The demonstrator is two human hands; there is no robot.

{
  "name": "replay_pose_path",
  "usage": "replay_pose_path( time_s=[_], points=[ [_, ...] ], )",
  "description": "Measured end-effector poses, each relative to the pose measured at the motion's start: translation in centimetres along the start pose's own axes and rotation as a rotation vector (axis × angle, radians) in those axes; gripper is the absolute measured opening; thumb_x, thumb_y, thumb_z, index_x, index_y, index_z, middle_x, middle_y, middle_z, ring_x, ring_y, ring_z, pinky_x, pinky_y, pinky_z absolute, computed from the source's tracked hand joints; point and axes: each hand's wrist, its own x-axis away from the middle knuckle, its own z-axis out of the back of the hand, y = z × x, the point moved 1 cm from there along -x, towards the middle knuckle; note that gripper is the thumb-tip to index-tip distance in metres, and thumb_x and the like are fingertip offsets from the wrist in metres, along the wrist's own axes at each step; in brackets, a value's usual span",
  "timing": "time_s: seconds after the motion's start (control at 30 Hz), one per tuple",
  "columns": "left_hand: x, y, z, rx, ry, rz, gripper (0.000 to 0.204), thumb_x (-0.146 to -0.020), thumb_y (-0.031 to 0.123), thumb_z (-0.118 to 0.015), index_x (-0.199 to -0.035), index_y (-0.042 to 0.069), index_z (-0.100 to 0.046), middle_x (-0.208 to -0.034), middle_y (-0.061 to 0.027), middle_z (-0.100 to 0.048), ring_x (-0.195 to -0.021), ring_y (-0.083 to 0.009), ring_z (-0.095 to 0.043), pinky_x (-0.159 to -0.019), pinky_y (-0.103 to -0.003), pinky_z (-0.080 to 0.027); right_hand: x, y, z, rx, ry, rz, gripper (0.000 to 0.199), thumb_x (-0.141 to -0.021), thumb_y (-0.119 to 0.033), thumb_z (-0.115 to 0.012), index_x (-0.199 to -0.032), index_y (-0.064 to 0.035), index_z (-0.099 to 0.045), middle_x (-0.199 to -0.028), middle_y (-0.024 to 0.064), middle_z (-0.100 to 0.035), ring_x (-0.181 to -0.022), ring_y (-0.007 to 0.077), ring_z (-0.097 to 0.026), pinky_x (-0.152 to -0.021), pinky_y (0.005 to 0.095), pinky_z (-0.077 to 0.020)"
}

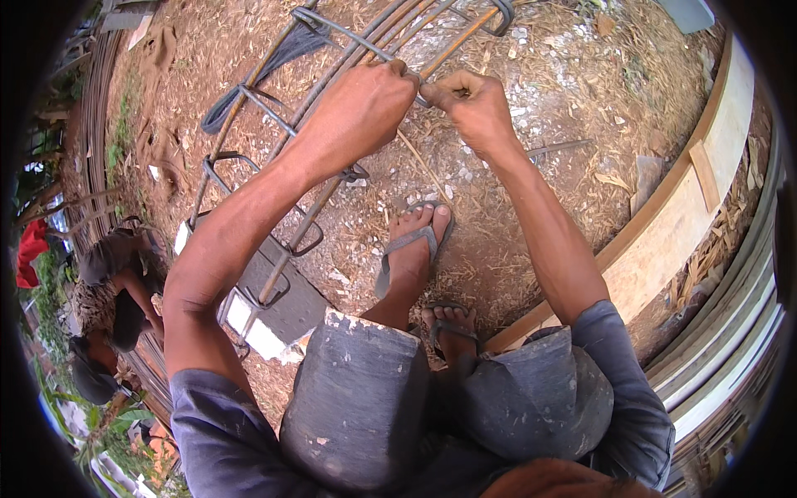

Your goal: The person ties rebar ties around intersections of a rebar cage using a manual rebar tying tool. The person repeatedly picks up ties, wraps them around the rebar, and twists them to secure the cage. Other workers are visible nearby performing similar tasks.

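Observation:
A rebar cage (286, 133) of long rusty bars with bent stirrups runs from the left up to the top of the view. My left hand (374, 100) is closed at the cage's near side, where a stirrup (353, 37) meets a bar. Its curled fingers hide what they grip. Beside it, almost touching, my right hand (473, 104) pinches thumb and forefinger together at the same joint. Whatever lies in that pinch is too small to make out. A dark bundle of thin strands (295, 54), perhaps tie wire, hangs across the cage.
A grey block (286, 303) lies under the cage's near end. Along the right runs a long wooden board (664, 241), with stacked lengths (730, 357) beyond it. My sandalled foot (411, 249) stands on dirt strewn with chips. Another person (112, 299) crouches at far left near long bars (100, 124).

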Motion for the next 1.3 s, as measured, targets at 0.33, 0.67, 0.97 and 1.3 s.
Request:
replay_pose_path(
  time_s=[0.33, 0.67, 0.97, 1.3],
  points=[
    [-2.2, -1.6, -0.5, 0.262, 0.194, 0.060, 0.011, -0.078, 0.014, -0.067, -0.081, 0.004, -0.070, -0.077, -0.0162, -0.066, -0.069, -0.0324, -0.066, -0.064, -0.042, -0.051, 0.6, -1.2, 0.4, 0.104, -0.025, 0.000, 0.025, -0.082, -0.025, -0.072, -0.088, -0.0007, -0.072, -0.079, 0.0119, -0.070, -0.072, 0.0197, -0.065, -0.068, 0.0341, -0.0505],
    [0.9, 4.4, -5.9, 0.414, 0.723, 0.530, 0.024, -0.072, 0.012, -0.077, -0.095, 0.004, -0.075, -0.080, -0.0115, -0.071, -0.072, -0.0249, -0.067, -0.068, -0.035, -0.052, 4.0, -5.7, 2.6, 0.779, -0.101, 0.098, 0.021, -0.083, -0.017, -0.058, -0.095, -0.0067, -0.071, -0.082, 0.0181, -0.069, -0.077, 0.0363, -0.067, -0.074, 0.0443, -0.0514],
    [-0.3, 3.8, -5.6, 0.777, 0.745, 0.832, 0.015, -0.071, 0.010, -0.068, -0.080, 0.000, -0.074, -0.071, -0.0129, -0.069, -0.059, -0.0264, -0.064, -0.060, -0.036, -0.050, -2.4, -7.4, 1.8, 0.924, -0.112, 0.718, 0.016, -0.087, -0.019, -0.061, -0.087, -0.0039, -0.068, -0.080, 0.0138, -0.067, -0.072, 0.0349, -0.064, -0.069, 0.0448, -0.0497],
    [0.0, 3.5, -6.1, 0.757, 0.830, 0.690, 0.018, -0.076, 0.015, -0.073, -0.084, -0.001, -0.075, -0.067, -0.0074, -0.068, -0.058, -0.0105, -0.059, -0.054, -0.028, -0.046, 0.2, -3.9, 3.9, 0.271, -0.415, -0.090, 0.024, -0.087, -0.026, -0.065, -0.088, -0.0023, -0.071, -0.074, 0.0069, -0.067, -0.069, 0.0180, -0.056, -0.064, 0.0358, -0.0471]
  ],
)
